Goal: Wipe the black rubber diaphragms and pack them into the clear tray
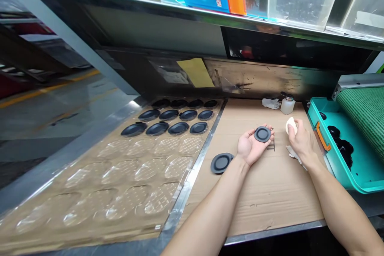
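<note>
On the upturned palm of my left hand [248, 147] rests a black disc-shaped part [262, 134] with a raised ring and a small tab. The fingers lie flat beneath it. A similar, larger-looking black disc [221, 163] is on the cardboard sheet [255, 208], left of my left wrist. My right hand [300, 139] pinches a white pad [291, 125] between thumb and fingers, to the right of the disc and apart from it. Under the right hand lies a crumpled white tissue [295, 156], partly covered by that hand.
Clear plastic trays [120, 172] with oval hollows cover the left side; their far rows hold black parts [157, 128]. A dispenser bottle [287, 105] and tissue [270, 103] stand behind. At right, a teal bin [364, 186] holds black parts beside a green conveyor belt [366, 108].
</note>
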`<state>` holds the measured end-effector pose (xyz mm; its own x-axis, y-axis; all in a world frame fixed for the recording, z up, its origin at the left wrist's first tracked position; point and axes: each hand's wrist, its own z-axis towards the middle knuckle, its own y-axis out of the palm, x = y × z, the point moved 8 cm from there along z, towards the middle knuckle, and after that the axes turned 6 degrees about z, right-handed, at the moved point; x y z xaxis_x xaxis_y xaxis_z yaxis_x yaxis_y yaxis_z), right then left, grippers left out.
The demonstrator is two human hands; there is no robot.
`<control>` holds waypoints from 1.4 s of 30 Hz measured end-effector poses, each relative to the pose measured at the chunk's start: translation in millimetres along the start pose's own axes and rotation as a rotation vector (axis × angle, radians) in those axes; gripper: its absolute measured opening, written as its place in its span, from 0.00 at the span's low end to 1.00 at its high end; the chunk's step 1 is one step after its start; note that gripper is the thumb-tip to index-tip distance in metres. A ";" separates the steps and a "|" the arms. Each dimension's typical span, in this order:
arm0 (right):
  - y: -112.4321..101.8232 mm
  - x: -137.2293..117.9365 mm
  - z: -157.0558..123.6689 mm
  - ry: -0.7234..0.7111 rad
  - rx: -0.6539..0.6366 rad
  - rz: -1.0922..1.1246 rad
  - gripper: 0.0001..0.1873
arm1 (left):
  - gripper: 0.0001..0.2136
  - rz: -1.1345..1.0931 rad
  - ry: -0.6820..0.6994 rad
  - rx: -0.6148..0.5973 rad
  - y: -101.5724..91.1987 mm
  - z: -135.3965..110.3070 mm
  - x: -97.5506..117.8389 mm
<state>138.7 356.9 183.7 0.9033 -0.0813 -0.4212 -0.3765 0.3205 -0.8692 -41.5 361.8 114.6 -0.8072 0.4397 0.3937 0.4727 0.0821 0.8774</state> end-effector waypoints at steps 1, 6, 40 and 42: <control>0.8 4.6 2.0 0.015 -0.017 -0.009 0.24 | 0.18 -0.007 -0.010 -0.002 0.8 -1.3 0.4; -0.8 0.0 -0.8 -0.078 -0.132 -0.214 0.28 | 0.21 -0.034 -0.030 -0.006 4.8 -5.4 1.7; 16.1 -24.9 -15.4 -0.272 -0.143 0.095 0.12 | 0.31 0.249 -0.062 -0.038 9.2 -6.7 -14.8; 21.8 -27.1 -19.0 -0.264 -0.218 0.060 0.15 | 0.26 0.327 0.059 -0.040 10.6 -6.1 -5.5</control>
<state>102.1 348.2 171.2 0.8895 0.1879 -0.4165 -0.4400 0.1060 -0.8917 -34.3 354.8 123.4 -0.6346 0.3846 0.6704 0.6968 -0.0905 0.7115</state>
